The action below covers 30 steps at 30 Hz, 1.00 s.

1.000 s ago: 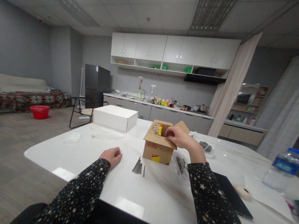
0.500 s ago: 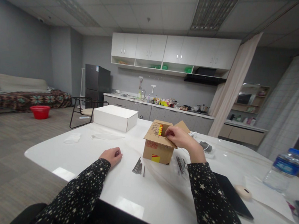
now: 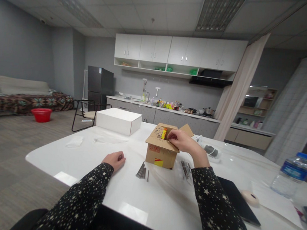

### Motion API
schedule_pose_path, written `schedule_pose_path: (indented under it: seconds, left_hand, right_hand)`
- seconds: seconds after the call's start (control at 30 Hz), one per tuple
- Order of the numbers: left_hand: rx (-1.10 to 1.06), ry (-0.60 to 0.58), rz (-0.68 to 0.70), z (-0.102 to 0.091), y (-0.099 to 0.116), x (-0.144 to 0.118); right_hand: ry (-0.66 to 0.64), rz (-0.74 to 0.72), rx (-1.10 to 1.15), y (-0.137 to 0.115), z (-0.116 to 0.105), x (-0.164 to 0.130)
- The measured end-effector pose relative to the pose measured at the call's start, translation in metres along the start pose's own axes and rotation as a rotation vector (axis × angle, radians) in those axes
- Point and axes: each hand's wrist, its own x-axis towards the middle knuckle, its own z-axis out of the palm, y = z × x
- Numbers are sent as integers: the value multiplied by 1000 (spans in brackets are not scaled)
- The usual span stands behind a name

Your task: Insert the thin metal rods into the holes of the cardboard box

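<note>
A small brown cardboard box stands on the white table with its flaps raised. My right hand is at its right side, fingers bent over the edge into the opening; the fingertips are hidden inside. Resting on the table, my left hand has its fingers curled in, and nothing shows in them. Between that hand and the box lie several long metal screws in a fan, with one single screw beside them. A clear plastic bag of screws sits right of the box, near my right forearm.
A white box stands at the back left, near a crumpled white tissue. On the right lie a black tablet-like slab, a beige mouse-shaped object and a water bottle. Behind the cardboard box is a white tray.
The cardboard box has shifted slightly left, and my right hand has moved left with it. My left hand and the screws have stayed in place.
</note>
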Motion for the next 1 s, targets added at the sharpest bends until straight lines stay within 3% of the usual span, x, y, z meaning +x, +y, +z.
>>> schedule_pose_path:
  seconds: [1.0]
  left_hand:
    - [-15,21,8,4,-4,3]
  right_hand:
    - [-5,36,-62,1,1,2]
